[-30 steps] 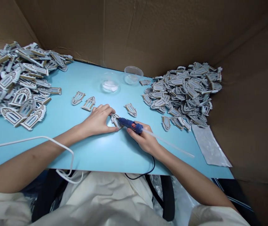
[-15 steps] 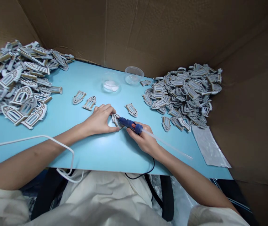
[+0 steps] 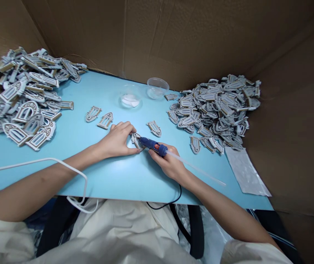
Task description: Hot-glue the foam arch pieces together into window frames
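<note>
My left hand [image 3: 117, 139] rests on the blue table [image 3: 112, 176], its fingers pinching a small grey arched window piece [image 3: 135, 140] flat against the surface. My right hand [image 3: 168, 161] is wrapped round a blue glue gun [image 3: 152, 145] with a clear glue stick [image 3: 198, 169] trailing behind it. The gun's nozzle touches the window piece. Another window piece [image 3: 154, 128] lies just beyond the gun. Two more pieces [image 3: 99, 117] lie to the left of my left hand.
A big heap of window pieces [image 3: 26, 97] fills the table's left end, a second heap [image 3: 214, 108] the right. Two clear dishes [image 3: 143, 93] stand at the back. A plastic bag [image 3: 245, 172] lies at right. A white cable [image 3: 63, 172] crosses my left arm. Cardboard walls surround the table.
Hands and glue gun stay put on the window piece; only the view has shifted very slightly.
</note>
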The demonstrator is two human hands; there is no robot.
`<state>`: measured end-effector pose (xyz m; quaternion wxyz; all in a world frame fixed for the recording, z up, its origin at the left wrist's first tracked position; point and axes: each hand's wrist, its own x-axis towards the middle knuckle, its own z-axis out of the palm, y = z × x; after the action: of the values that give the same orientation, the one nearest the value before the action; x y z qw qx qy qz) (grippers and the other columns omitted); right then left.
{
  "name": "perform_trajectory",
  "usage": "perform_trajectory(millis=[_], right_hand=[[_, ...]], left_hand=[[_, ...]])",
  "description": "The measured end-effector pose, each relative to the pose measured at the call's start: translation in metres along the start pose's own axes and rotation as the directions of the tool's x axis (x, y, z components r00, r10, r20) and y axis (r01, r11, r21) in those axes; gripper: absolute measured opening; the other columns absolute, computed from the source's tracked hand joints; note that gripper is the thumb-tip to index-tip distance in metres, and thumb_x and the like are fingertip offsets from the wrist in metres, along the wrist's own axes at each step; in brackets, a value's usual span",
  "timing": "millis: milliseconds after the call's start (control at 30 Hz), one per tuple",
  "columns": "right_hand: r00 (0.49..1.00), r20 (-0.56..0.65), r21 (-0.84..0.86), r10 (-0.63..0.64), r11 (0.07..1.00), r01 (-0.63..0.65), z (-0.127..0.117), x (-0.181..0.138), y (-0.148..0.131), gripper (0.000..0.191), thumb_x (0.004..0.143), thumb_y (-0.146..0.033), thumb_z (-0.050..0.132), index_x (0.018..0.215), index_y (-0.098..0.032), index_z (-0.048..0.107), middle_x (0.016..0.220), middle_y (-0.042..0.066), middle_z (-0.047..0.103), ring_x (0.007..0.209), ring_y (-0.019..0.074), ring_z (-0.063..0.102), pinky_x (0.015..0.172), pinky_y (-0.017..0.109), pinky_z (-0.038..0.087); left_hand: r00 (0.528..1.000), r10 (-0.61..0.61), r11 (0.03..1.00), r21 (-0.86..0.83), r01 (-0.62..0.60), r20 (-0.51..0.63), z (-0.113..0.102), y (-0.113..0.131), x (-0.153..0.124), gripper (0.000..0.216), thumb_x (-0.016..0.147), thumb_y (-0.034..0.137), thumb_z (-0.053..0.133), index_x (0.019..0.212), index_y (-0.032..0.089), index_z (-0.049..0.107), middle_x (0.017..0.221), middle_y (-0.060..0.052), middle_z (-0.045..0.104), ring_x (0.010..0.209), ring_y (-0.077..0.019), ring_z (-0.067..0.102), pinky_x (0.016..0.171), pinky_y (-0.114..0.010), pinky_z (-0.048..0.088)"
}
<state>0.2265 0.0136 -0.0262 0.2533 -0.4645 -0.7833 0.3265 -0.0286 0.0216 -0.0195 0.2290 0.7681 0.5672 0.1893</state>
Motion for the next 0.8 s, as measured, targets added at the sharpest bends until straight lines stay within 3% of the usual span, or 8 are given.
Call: perform_trajectory(millis=[100,167,267,367,500,633,700,800], right_hand=[[1.000,-0.027,0.056,0.008,0.998,-0.007,0.005,0.004,0.000,0.048,0.098,-0.056,0.065,0.069,-0.022,0.047,0.065,0.000,0.053,0.060,0.0136,0.040,0.061,0.030,0.030],[0.981,-0.188,0.180,0.037,0.984,-0.003,0.009,0.013,-0.002,0.049,0.097,-0.064,0.065,0.073,-0.022,0.054,0.067,0.000,0.053,0.061,0.0137,0.042,0.060,0.030,0.034],[0.824,-0.543,0.398,0.161,0.913,0.084,0.008,0.028,-0.002,0.055,0.095,-0.076,0.059,0.086,-0.022,0.063,0.072,0.001,0.056,0.060,0.0143,0.047,0.056,0.030,0.039],[0.710,-0.663,0.489,0.239,0.856,0.169,-0.001,0.031,0.004,0.055,0.093,-0.078,0.061,0.087,-0.023,0.063,0.078,0.003,0.062,0.061,0.0135,0.051,0.052,0.028,0.041],[0.773,-0.582,0.519,0.253,0.847,0.115,-0.013,0.020,0.018,0.053,0.090,-0.075,0.069,0.084,-0.022,0.063,0.078,0.002,0.064,0.060,0.0125,0.053,0.050,0.027,0.041],[0.808,-0.540,0.511,0.235,0.855,0.093,-0.015,0.015,0.021,0.056,0.092,-0.077,0.068,0.084,-0.021,0.068,0.072,0.001,0.059,0.058,0.0130,0.051,0.048,0.027,0.039],[0.825,-0.517,0.510,0.231,0.856,0.080,-0.014,0.015,0.019,0.059,0.090,-0.079,0.069,0.084,-0.021,0.070,0.070,0.001,0.058,0.058,0.0133,0.051,0.047,0.026,0.038],[0.861,-0.461,0.483,0.215,0.875,0.040,-0.015,0.014,0.015,0.063,0.088,-0.083,0.069,0.081,-0.020,0.070,0.067,0.001,0.056,0.056,0.0134,0.050,0.047,0.027,0.037]], left_hand=[[1.000,-0.010,1.000,0.005,0.010,0.010,0.000,0.002,0.000,0.055,0.076,0.058,0.084,0.113,0.022,0.064,0.120,-0.010,0.071,0.120,-0.0375,0.064,0.102,-0.051,0.046],[0.999,-0.027,0.999,0.025,0.026,0.020,0.001,0.005,0.000,0.057,0.074,0.059,0.086,0.111,0.022,0.064,0.119,-0.010,0.071,0.120,-0.0386,0.064,0.102,-0.052,0.046],[0.998,-0.062,0.997,0.053,0.061,0.018,0.002,0.007,-0.001,0.059,0.074,0.062,0.087,0.111,0.021,0.066,0.121,-0.011,0.070,0.124,-0.0408,0.063,0.103,-0.055,0.046],[1.000,-0.011,1.000,0.026,0.010,0.023,0.000,0.006,-0.004,0.065,0.078,0.058,0.084,0.129,0.021,0.067,0.136,-0.013,0.067,0.133,-0.0412,0.059,0.110,-0.056,0.046],[0.993,0.105,0.994,0.029,-0.106,0.053,-0.001,0.010,-0.008,0.063,0.088,0.037,0.072,0.149,0.024,0.062,0.143,-0.012,0.068,0.134,-0.0375,0.059,0.114,-0.052,0.044],[0.998,0.017,0.989,0.147,-0.025,0.056,-0.004,0.019,-0.012,0.071,0.085,0.059,0.083,0.142,0.022,0.068,0.109,-0.010,0.076,0.117,-0.0405,0.064,0.107,-0.056,0.045],[0.996,0.063,0.988,0.135,-0.071,0.068,-0.007,0.021,-0.014,0.084,0.080,0.062,0.087,0.149,0.020,0.064,0.120,-0.013,0.074,0.121,-0.0408,0.063,0.110,-0.056,0.046],[0.975,0.191,0.979,0.055,-0.198,0.112,-0.008,0.016,-0.013,0.084,0.084,0.041,0.081,0.161,0.020,0.054,0.151,-0.016,0.061,0.138,-0.0389,0.055,0.120,-0.053,0.044]])
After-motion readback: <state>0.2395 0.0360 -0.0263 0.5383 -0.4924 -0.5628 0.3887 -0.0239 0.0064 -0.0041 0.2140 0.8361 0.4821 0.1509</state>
